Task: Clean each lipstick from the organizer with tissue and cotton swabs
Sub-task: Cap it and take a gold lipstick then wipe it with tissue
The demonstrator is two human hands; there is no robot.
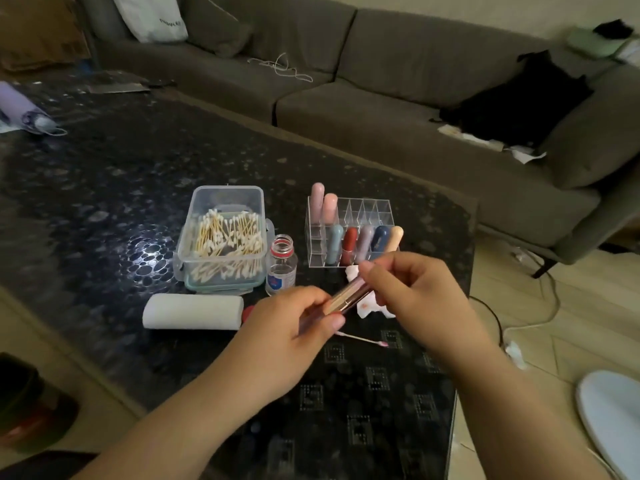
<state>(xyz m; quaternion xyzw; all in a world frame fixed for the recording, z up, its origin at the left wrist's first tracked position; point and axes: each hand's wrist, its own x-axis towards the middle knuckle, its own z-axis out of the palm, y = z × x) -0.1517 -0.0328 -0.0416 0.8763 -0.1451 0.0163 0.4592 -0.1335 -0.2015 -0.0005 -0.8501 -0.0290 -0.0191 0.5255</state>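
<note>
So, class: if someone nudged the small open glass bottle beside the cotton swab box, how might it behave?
The bottle stands upright, tall and narrow, so it would probably tip rather than slide. With no cap on it, any liquid inside could spill. It looks like glass, so likely rigid and breakable.

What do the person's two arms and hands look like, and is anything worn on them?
Both forearms are bare up to the frame edge; no sleeves show. The left hand and right hand wear no gloves, rings, watch or bracelet that can be seen. The fingernails look short and unpainted.
</note>
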